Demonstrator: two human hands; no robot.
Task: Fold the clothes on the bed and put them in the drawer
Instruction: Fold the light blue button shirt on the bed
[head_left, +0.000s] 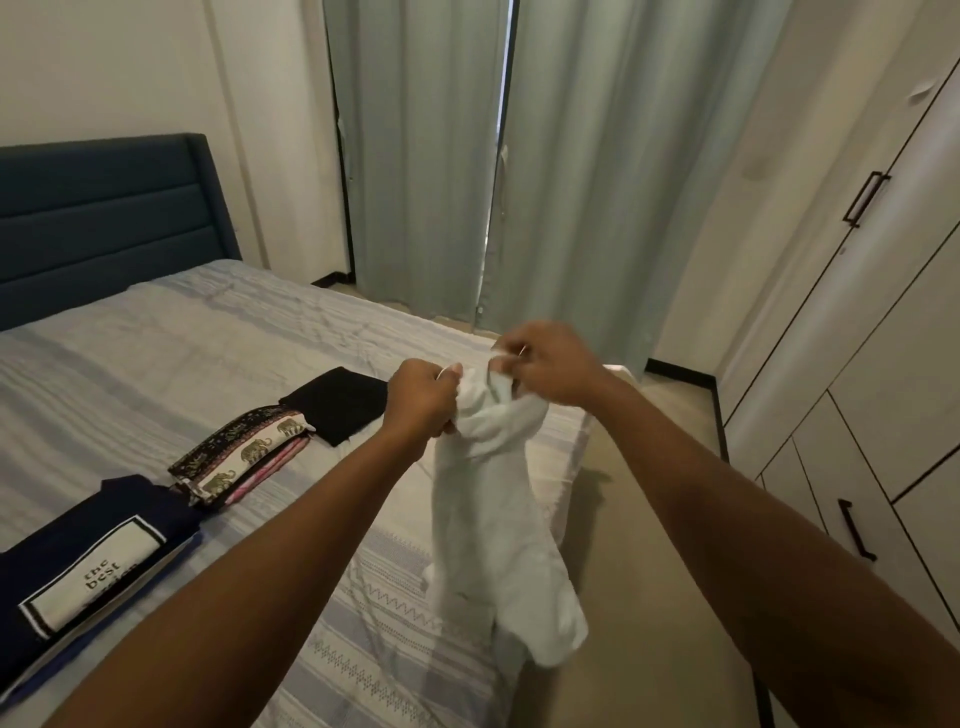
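You are holding a crumpled white cotton garment in the air above the corner of the striped bed, your left hand and right hand each pinching its top edge; try spreading them apart, shaking it flat before folding.

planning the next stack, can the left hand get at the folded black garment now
Probably not yet: the left hand and right hand both grip the white garment. The black garment lies uncovered close by, so letting go should suffice.
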